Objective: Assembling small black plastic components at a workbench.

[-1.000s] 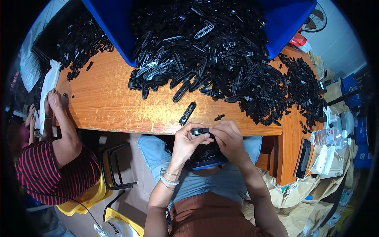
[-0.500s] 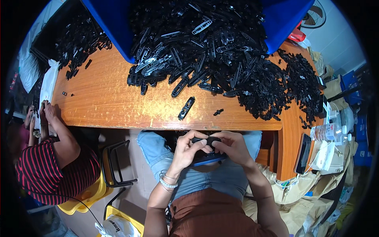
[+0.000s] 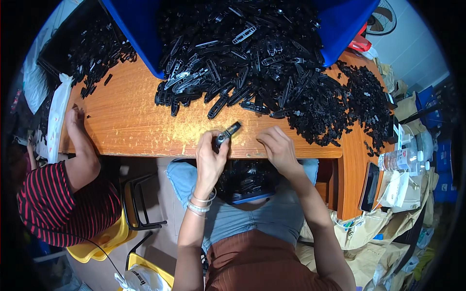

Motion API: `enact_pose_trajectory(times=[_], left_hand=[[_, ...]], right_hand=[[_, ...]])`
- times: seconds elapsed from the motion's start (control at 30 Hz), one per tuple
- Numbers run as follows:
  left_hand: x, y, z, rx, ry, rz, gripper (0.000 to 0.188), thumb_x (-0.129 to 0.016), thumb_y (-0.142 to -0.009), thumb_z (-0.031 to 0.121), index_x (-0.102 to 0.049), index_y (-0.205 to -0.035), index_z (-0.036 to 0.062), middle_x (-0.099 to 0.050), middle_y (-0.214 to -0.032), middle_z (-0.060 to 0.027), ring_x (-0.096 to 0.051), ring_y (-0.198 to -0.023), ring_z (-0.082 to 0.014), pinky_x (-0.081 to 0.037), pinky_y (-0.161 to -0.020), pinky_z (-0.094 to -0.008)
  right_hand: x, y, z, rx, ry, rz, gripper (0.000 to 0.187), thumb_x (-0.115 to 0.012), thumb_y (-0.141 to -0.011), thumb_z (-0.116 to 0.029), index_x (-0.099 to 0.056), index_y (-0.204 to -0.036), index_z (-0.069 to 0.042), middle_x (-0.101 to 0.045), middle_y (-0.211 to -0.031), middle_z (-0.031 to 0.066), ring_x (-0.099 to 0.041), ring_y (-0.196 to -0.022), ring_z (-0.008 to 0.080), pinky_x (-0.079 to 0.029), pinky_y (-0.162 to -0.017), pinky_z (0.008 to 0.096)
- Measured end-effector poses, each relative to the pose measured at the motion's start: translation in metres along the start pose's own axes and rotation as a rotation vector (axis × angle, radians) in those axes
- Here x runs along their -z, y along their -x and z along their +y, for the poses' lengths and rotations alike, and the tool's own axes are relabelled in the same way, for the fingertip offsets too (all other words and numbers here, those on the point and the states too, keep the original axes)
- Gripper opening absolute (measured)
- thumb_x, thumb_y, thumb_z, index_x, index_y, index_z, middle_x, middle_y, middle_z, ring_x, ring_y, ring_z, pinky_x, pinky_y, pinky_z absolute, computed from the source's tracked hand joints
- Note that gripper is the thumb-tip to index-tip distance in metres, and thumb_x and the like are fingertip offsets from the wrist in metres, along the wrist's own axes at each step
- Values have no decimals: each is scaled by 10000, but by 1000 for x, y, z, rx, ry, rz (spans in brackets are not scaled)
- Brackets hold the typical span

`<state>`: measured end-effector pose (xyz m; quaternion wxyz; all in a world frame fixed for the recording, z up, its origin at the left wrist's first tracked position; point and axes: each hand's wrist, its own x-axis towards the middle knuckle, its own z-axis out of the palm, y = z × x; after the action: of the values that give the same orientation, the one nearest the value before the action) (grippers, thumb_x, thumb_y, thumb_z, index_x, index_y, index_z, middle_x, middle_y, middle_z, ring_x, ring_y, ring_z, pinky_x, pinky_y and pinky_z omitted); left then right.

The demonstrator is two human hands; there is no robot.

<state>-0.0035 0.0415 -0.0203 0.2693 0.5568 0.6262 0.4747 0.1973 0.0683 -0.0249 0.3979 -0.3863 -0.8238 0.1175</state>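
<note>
My left hand [image 3: 211, 154] is closed on a long black plastic part [image 3: 228, 134], holding it by its near end just above the table's front edge. The part's far end points up and to the right. My right hand [image 3: 280, 149] is to the right of it, over the same edge, with its fingers curled and tips pressed together. Whatever those fingertips hold, if anything, is hidden. Below, on my lap, a blue-rimmed container [image 3: 250, 197] holds glossy black parts.
A large heap of long black parts [image 3: 233, 63] spills from a blue bin [image 3: 138, 36]. Smaller black pieces [image 3: 320, 121] are piled to its right. At left sits a person in a striped shirt [image 3: 48, 199]. A phone [image 3: 370, 186] and a clear bottle [image 3: 395, 160] are at right.
Both hands have risen from my lap to the table edge and moved apart. My left hand has taken the long part off the table. The small black piece on the table is no longer visible.
</note>
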Motion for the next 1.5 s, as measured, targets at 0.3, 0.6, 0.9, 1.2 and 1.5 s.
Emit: enact_pose_trajectory(times=[0.3,0.6,0.9,1.2,1.5], left_hand=[[-1,33,24,-13,172,-168,178,-691,-767,-24,-629,-935,-18,-596,-765,7,-499,-648,-43,-405,-573,-188],[-8,44,39,231,575,-204,169,-640,-821,-66,-586,-979,-40,-657,-827,-83,-630,-806,-71,-502,-724,-195],[-4,44,54,390,1107,-241,381,-630,-796,-128,-526,-1151,-35,-648,-940,-66,-615,-846,-86,-500,-762,-212],[7,44,42,299,819,-400,237,-622,-823,-98,-532,-1037,-51,-673,-884,-138,-682,-809,-173,-562,-693,-226],[3,42,29,212,686,-348,207,-644,-796,-95,-544,-969,-41,-631,-876,-74,-669,-725,-133,-547,-629,-204]], right_hand=[[2,4,-33,-576,-1139,158,162,-495,-924,3,-601,-1017,84,-544,-874,93,-522,-559,90,-388,-454,187],[13,5,-67,-555,-844,200,118,-543,-889,31,-606,-982,65,-597,-875,91,-565,-662,92,-447,-604,188],[12,13,-74,-572,-803,193,87,-541,-878,45,-603,-936,62,-595,-928,86,-565,-832,121,-440,-775,226],[11,16,-73,-431,-571,244,60,-560,-849,34,-603,-891,35,-597,-950,120,-570,-887,192,-444,-804,286],[15,29,-72,-466,-418,79,167,-621,-821,-6,-634,-987,7,-602,-872,53,-532,-776,111,-424,-708,236]])
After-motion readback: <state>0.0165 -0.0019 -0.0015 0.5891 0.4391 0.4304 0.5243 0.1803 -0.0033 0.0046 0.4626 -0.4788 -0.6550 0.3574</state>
